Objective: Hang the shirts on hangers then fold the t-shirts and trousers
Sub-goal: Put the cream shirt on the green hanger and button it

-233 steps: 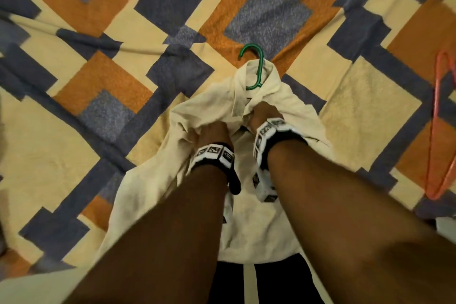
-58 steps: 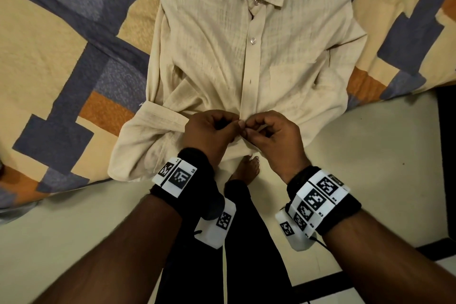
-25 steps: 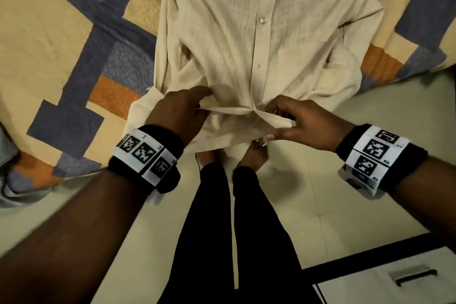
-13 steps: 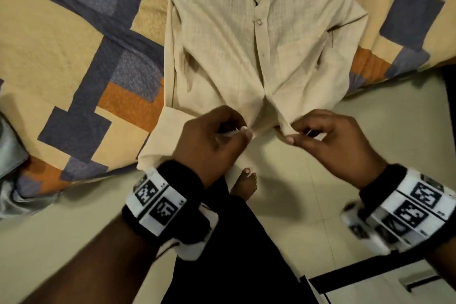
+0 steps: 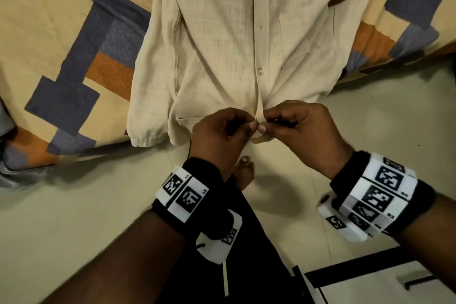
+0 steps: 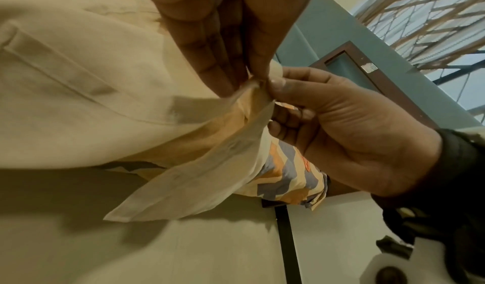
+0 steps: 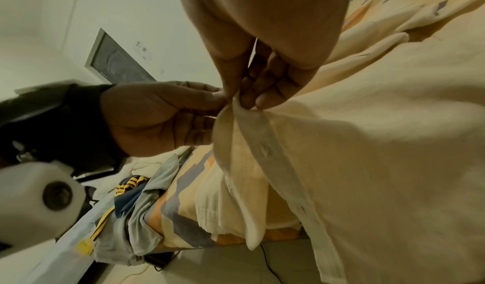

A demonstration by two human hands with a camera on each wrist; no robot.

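A cream button-up shirt (image 5: 222,39) lies front-up on the patchwork bedspread (image 5: 49,39), its hem hanging over the bed's edge. My left hand (image 5: 222,131) and right hand (image 5: 296,126) meet at the bottom of the button placket, thumbs almost touching. Each pinches one front edge of the shirt (image 6: 246,93) near the hem. In the right wrist view the two placket strips (image 7: 252,135) hang down from the pinch. The hanger is out of view.
The bed edge runs across the head view; below it lies pale floor (image 5: 74,229) with my legs and a bare foot (image 5: 244,173). Grey and striped clothes (image 7: 131,201) lie heaped at the bed's left end. A white drawer front (image 5: 394,286) sits at bottom right.
Half a second ago my hands held the two hem edges a little apart; now they have come together at the placket. Before that I was fastening higher buttons.
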